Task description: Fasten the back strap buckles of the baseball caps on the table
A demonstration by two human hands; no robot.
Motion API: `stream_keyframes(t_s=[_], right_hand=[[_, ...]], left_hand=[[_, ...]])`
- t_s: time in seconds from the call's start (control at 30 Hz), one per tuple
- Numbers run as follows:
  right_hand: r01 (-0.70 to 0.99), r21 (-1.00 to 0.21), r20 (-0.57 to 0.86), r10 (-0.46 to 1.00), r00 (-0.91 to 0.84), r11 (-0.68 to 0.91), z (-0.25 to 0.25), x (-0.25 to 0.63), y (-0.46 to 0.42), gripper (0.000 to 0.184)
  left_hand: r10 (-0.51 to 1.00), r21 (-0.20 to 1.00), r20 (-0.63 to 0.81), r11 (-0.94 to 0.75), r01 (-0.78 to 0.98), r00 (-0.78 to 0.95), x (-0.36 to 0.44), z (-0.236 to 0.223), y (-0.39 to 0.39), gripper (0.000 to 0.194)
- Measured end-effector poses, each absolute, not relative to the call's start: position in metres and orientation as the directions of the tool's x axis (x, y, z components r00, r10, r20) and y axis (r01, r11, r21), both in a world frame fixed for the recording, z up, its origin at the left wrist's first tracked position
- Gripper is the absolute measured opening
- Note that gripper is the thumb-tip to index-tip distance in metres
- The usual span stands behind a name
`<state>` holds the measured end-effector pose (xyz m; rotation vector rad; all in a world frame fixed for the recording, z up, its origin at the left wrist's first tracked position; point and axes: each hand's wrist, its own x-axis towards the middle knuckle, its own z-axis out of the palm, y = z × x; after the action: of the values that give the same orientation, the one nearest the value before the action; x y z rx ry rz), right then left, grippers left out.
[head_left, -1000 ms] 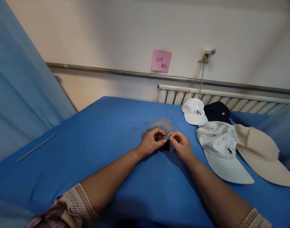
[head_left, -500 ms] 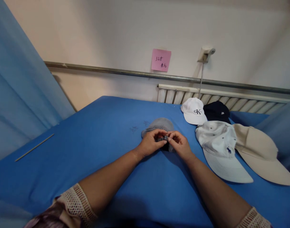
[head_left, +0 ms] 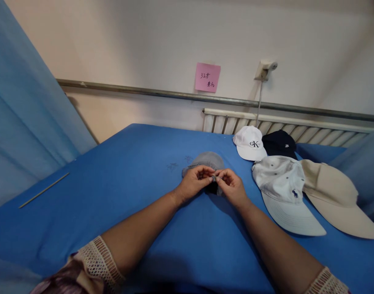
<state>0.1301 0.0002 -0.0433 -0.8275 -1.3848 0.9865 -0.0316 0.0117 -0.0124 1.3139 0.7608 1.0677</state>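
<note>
A grey baseball cap (head_left: 208, 159) lies on the blue-covered table, partly hidden behind my hands. My left hand (head_left: 197, 179) pinches the cap's back strap (head_left: 214, 178) between thumb and fingers. From the other side my right hand (head_left: 231, 183) grips the same strap, its thumb almost meeting the left thumb. Below the strap the dark inside of the cap shows. Whether a buckle sits between the fingertips is too small to make out.
To the right lie a white cap (head_left: 250, 143), a dark navy cap (head_left: 279, 143), a pale grey cap (head_left: 281, 183) and a beige cap (head_left: 334, 183). A thin stick (head_left: 44, 190) rests at the left. Behind the table run a metal pipe (head_left: 162, 93) and a radiator (head_left: 285, 126).
My left thumb has shifted slightly up and inward at the strap, covering more of it. The cap and everything else have stayed in place.
</note>
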Motion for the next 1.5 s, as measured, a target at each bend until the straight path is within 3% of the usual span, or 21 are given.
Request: stream_keyframes(t_s=[0.4, 0.87, 1.17, 1.5], right_hand=[[-0.026, -0.904, 0.427, 0.904, 0.023, 0.428, -0.0457, 0.1313, 0.002, 0.018], [0.089, -0.91, 0.407, 0.914, 0.009, 0.404, -0.0463, 0.1313, -0.0007, 0.017], [0.092, -0.908, 0.41, 0.912, 0.008, 0.408, -0.0456, 0.1309, -0.0027, 0.015], [0.04, -0.948, 0.313, 0.949, -0.045, 0.315, -0.0505, 0.1307, 0.0012, 0.019]], left_hand=[[0.932, 0.997, 0.068, -0.056, -0.045, 0.356, -0.0344, -0.0163, 0.0154, 0.027], [0.921, 0.997, 0.076, -0.079, -0.01, 0.382, -0.0358, -0.0125, 0.0144, 0.023], [0.929, 0.988, 0.107, -0.138, 0.063, 0.355, -0.0354, -0.0144, 0.0167, 0.016], [0.909, 0.977, 0.136, -0.19, 0.1, 0.395, -0.0377, -0.0144, 0.0167, 0.018]])
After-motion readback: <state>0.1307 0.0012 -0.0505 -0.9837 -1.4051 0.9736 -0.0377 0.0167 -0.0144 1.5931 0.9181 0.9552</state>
